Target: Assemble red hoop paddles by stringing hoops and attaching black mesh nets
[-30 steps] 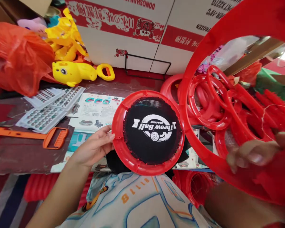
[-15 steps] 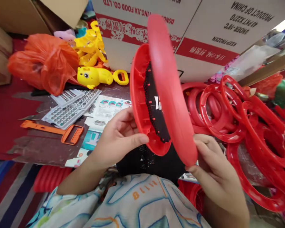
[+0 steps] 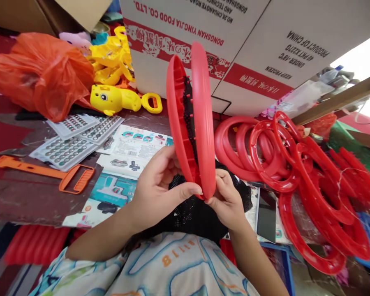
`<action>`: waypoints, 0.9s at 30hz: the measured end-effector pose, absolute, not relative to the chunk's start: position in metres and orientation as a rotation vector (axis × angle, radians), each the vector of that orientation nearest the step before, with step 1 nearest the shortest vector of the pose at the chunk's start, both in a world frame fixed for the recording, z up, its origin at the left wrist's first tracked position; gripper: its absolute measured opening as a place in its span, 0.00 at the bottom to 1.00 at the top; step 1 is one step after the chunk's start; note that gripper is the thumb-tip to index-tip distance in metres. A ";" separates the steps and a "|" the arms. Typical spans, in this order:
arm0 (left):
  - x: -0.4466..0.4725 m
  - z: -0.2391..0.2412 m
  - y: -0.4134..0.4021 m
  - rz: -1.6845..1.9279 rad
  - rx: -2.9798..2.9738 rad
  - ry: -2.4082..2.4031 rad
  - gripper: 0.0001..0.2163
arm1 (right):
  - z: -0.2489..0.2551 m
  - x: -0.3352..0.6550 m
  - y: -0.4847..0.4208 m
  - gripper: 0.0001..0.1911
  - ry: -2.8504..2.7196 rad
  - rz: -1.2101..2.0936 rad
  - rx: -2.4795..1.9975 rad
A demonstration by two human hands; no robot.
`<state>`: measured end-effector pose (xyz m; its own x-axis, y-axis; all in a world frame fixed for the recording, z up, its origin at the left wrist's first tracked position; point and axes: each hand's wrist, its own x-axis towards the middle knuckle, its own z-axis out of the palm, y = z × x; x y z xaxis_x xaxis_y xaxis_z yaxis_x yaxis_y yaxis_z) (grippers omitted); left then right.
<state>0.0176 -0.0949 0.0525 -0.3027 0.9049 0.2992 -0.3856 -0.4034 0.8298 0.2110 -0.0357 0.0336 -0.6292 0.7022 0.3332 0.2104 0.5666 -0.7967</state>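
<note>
The left hand (image 3: 156,191) is closed on the bottom rim of the mesh-fitted red ring (image 3: 175,119), while just beside it the right hand (image 3: 227,202) pinches the plain red ring (image 3: 203,115), both rings upright above the hands, nearly touching.

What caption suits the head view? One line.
Left hand and right hand hold a mesh-lined red ring and a plain red ring edge-on, by piled red rings.
</note>
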 end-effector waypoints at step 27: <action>0.015 0.042 -0.090 1.810 1.106 0.933 0.24 | 0.043 0.212 -0.022 0.28 -2.258 1.039 -0.682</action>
<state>0.0150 -0.0904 0.0425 -0.2966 0.8959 0.3307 -0.2503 -0.4071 0.8784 0.2118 -0.0215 0.0428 -0.7162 0.6429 0.2716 0.2120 0.5712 -0.7930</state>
